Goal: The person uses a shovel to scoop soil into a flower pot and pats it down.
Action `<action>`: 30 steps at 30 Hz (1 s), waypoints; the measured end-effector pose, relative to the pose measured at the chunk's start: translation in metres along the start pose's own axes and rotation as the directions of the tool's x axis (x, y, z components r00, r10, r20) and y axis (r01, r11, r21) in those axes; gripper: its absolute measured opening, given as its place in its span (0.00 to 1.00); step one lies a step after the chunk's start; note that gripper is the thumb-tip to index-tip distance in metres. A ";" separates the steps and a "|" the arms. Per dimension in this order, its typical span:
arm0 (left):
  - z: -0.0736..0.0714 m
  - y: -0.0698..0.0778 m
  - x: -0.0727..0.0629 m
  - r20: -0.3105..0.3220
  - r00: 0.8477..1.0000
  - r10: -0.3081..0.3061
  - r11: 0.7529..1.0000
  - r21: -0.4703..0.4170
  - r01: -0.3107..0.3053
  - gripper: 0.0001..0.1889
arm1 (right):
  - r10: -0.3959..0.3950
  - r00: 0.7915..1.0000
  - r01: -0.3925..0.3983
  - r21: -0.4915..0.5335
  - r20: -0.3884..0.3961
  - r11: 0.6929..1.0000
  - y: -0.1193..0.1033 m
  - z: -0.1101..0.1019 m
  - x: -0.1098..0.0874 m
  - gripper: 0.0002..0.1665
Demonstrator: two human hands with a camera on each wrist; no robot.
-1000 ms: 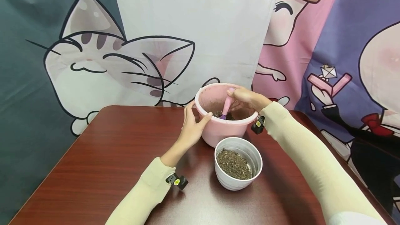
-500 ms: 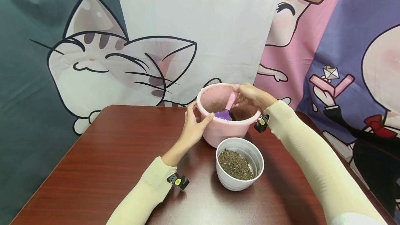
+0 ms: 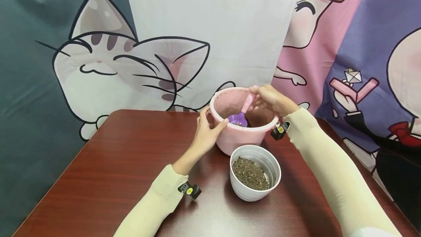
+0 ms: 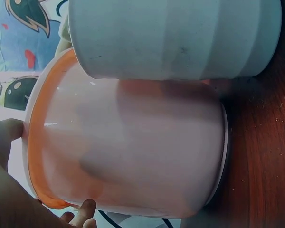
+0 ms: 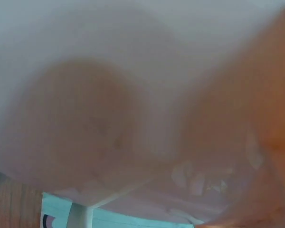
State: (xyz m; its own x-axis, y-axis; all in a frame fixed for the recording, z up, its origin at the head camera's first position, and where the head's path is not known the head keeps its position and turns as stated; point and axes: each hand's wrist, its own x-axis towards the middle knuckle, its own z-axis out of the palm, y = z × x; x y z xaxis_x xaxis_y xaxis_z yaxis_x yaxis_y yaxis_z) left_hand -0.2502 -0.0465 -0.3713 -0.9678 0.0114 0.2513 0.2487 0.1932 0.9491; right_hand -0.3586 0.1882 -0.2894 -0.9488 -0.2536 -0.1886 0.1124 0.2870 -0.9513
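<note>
Right hand (image 3: 271, 98): thumb and fingers pinch the pink handle of the purple scoop (image 3: 238, 120), which tilts inside the pink tub (image 3: 240, 138). Left hand (image 3: 205, 134): thumb on the tub rim, other fingers around its left side, gripping. White pot (image 3: 246, 194) stands just in front of the tub on the brown table (image 3: 131, 156) (it blocks part of the tub in the left wrist view). Printed cat backdrop (image 3: 213, 10) behind. Right wrist view: blurry. Tub: soil-smeared inside, bottom mostly hidden. Scoop: some bits, too small to identify. Pot: dark, crumbly soil (image 3: 250, 175), well below the rim.
</note>
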 end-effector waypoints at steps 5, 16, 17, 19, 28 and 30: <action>0.003 0.004 0.000 0.013 1.000 -0.010 1.000 0.021 0.010 0.39 | -0.010 0.999 0.010 0.013 -0.047 1.000 -0.003 -0.005 -0.015 0.19; 0.002 0.002 -0.002 -0.009 1.000 0.003 1.000 0.014 -0.003 0.41 | 0.028 0.999 -0.023 0.105 -0.046 0.994 -0.008 -0.014 -0.022 0.19; 0.003 0.001 -0.002 -0.010 1.000 0.010 1.000 0.014 -0.010 0.41 | 0.038 0.998 -0.032 0.114 -0.051 0.993 -0.007 -0.015 -0.022 0.18; 0.004 -0.002 -0.004 -0.012 1.000 0.021 1.000 0.010 -0.021 0.40 | 0.054 0.997 -0.046 0.139 -0.058 0.989 -0.005 -0.017 -0.022 0.17; 0.005 0.003 -0.019 -0.002 1.000 -0.007 0.998 0.065 0.007 0.41 | 0.048 0.994 -0.026 0.208 -0.100 0.978 0.001 -0.027 -0.028 0.20; 0.004 0.004 -0.021 0.004 1.000 0.001 0.998 0.070 -0.001 0.40 | 0.043 0.993 -0.017 0.222 -0.111 0.975 0.000 -0.029 -0.030 0.21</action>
State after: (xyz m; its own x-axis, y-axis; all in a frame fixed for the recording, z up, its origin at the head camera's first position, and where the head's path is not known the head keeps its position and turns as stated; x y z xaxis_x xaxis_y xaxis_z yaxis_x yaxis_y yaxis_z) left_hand -0.2285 -0.0417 -0.3736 -0.9677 0.0152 0.2516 0.2467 0.2618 0.9331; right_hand -0.3384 0.2229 -0.2769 -0.9700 -0.1371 -0.2009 0.1914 0.0790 -0.9783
